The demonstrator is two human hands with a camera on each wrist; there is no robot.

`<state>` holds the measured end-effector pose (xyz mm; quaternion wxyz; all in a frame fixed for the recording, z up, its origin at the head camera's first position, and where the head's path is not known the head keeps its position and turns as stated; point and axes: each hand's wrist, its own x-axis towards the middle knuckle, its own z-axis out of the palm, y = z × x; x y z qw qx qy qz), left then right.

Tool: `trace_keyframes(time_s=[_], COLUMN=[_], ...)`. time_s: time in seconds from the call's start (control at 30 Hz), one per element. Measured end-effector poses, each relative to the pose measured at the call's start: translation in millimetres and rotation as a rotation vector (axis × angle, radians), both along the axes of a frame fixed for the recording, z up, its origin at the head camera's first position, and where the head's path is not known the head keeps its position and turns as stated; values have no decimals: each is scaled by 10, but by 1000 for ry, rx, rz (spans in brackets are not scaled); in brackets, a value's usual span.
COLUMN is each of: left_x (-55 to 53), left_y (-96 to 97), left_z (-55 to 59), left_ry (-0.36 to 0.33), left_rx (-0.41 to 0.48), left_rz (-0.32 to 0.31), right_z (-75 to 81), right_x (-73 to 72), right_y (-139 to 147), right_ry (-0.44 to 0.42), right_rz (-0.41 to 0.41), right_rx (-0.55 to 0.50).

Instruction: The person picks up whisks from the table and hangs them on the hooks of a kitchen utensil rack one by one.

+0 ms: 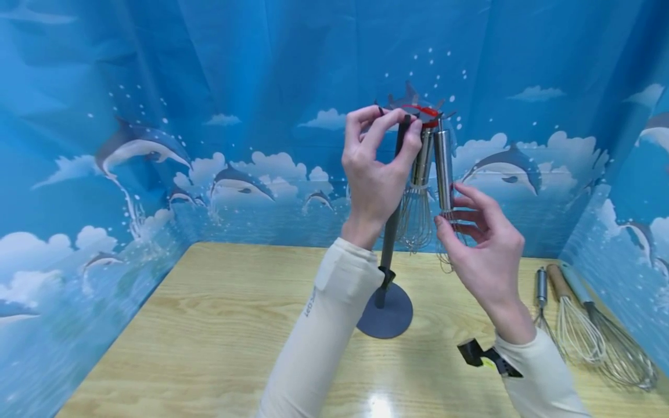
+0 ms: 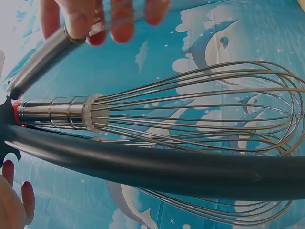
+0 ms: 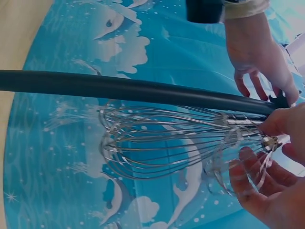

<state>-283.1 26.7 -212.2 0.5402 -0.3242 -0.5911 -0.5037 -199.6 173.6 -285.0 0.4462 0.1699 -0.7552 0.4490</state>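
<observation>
- L hand (image 1: 378, 168) is up at the top of the dark stand (image 1: 388, 244), thumb & fingertips curled in on its hooked head; looks like a pinch, can't tell how tight.
- R hand (image 1: 486, 249) is lower, thumb one side, slightly spread fingers the other, pinching the small whisk (image 1: 444, 168) nr its neck, where handle meets wires.
- Small whisk: handle up, a bit tilted, top end right by the hooks; can't tell if it's hooked on.
- Steel whisk (image 1: 422, 157) w/ banded handle hangs btwn pole & small whisk, wires down.
- More wire loops (image 2: 214, 212) show past the pole in the L wrist view.
- Red ring (image 1: 431, 119) at the head, just above steel whisk's handle.
- Stand's round base (image 1: 389, 322) sits on the wood-look table (image 1: 209, 325).
- Table's R side: steel-handled whisk (image 1: 542, 285), wooden-handled whisk (image 1: 559, 283) & pale blue-handled whisk (image 1: 576, 284), lying side by side.
- Blue dolphin curtain (image 1: 292, 75) behind; sleeves off-white.
</observation>
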Motion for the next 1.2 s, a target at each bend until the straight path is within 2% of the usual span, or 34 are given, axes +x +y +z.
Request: trace_keyframes(time_s=[0.33, 0.67, 0.83, 1.1, 1.2], left_x=[19, 33, 31, 11, 6], left_y=[-22, -58, -62, -75, -81], left_z=[9, 23, 25, 40, 50], left_ry=[-34, -39, -42, -16, -6], left_rx=[-14, -37, -43, -53, -57], left_rz=[-6, -20, -33, -27, -22], right_z=[-155, -231, -276, -408, -475], right_x=[-47, -4, 77, 186, 201], right_y=[-30, 55, 195, 475, 578], right_ry=[-84, -78, -83, -172, -202], right_rz=[2, -2, -33, -114, -155], right_rx=[62, 77, 108, 162, 218])
